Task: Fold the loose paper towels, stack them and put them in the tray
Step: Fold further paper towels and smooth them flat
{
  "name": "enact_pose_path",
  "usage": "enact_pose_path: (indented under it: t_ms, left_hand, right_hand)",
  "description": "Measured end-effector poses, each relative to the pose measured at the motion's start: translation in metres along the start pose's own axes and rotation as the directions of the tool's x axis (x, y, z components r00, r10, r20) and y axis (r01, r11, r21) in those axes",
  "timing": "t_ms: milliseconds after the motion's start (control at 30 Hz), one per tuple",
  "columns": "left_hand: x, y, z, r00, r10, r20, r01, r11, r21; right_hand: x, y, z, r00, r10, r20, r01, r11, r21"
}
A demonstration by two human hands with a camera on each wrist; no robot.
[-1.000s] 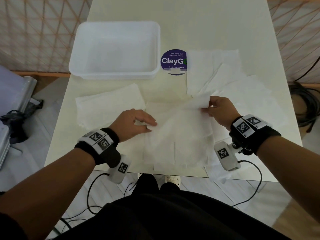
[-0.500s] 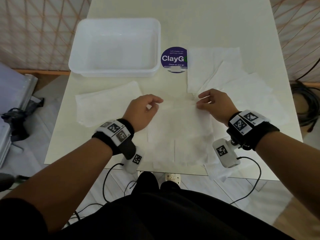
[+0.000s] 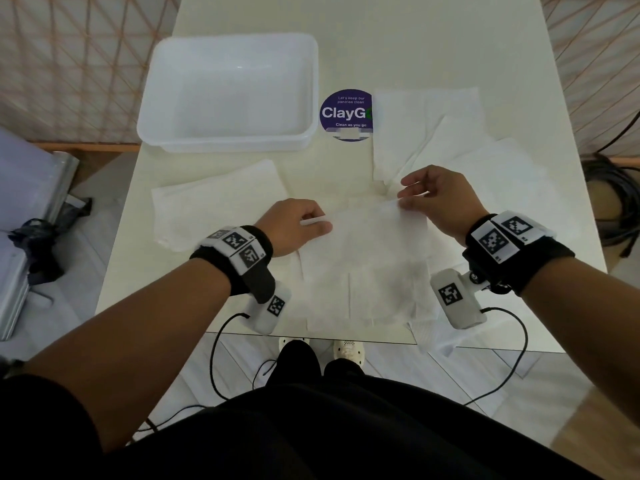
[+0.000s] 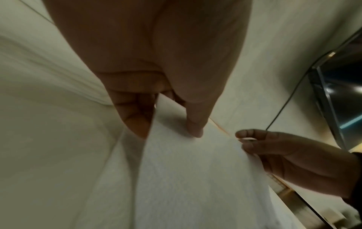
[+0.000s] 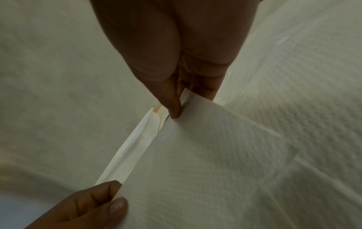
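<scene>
A white paper towel (image 3: 367, 258) lies in front of me near the table's front edge. My left hand (image 3: 317, 225) pinches its far left corner and my right hand (image 3: 403, 199) pinches its far right corner, so the far edge is lifted off the table. The left wrist view shows the thumb and fingers of my left hand (image 4: 166, 133) on either side of the sheet (image 4: 195, 178). In the right wrist view my right hand (image 5: 176, 111) pinches the sheet (image 5: 215, 155) too. An empty white tray (image 3: 228, 140) stands at the far left.
A folded towel (image 3: 221, 202) lies left of my hands. Loose towels (image 3: 450, 147) are spread at the right, one hanging over the front edge (image 3: 436, 337). A round purple sticker (image 3: 346, 114) sits beside the tray. Cables (image 3: 616, 202) lie off the right edge.
One second ago the left hand lay flat on the towel while the right lifted a corner. Now both hands pinch the far corners and have drawn the edge towards me.
</scene>
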State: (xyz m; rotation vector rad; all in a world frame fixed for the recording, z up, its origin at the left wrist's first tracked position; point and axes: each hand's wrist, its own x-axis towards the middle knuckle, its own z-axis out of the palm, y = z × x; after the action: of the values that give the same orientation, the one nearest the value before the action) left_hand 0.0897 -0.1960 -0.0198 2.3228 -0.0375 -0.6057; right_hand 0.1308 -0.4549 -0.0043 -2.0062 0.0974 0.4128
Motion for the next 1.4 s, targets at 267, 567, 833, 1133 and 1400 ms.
enact_pose_path:
  t_ms: [267, 567, 833, 1133, 1400]
  left_hand:
    - [-0.016, -0.026, -0.009, 0.984, -0.122, -0.127, 0.09, 0.968, -0.232]
    - [-0.028, -0.014, 0.006, 0.932, 0.128, -0.339, -0.015, 0.948, 0.317]
    - [-0.023, -0.009, 0.062, 0.978, 0.157, 0.138, -0.207, 0.816, 0.539]
    - [-0.03, -0.048, 0.049, 0.981, 0.144, 0.132, -0.195, 0.75, 0.632]
    - [-0.041, -0.061, 0.041, 0.982, 0.155, 0.105, -0.186, 0.737, 0.65]
  right_hand:
    - [-0.001, 0.01, 0.003, 0.999, 0.048, -0.013, -0.048, 0.996, -0.077]
    - [-0.029, -0.005, 0.038, 0.931, -0.314, 0.184, 0.352, 0.642, -0.681]
    - [-0.04, 0.032, 0.07, 0.9, -0.011, 0.436, 0.395, 0.442, -0.805]
    - [-0.039, 0.053, 0.043, 0.909, -0.024, 0.416, 0.378, 0.467, -0.799]
    - [-0.036, 0.039, 0.04, 0.936, -0.09, 0.341, 0.329, 0.568, -0.754]
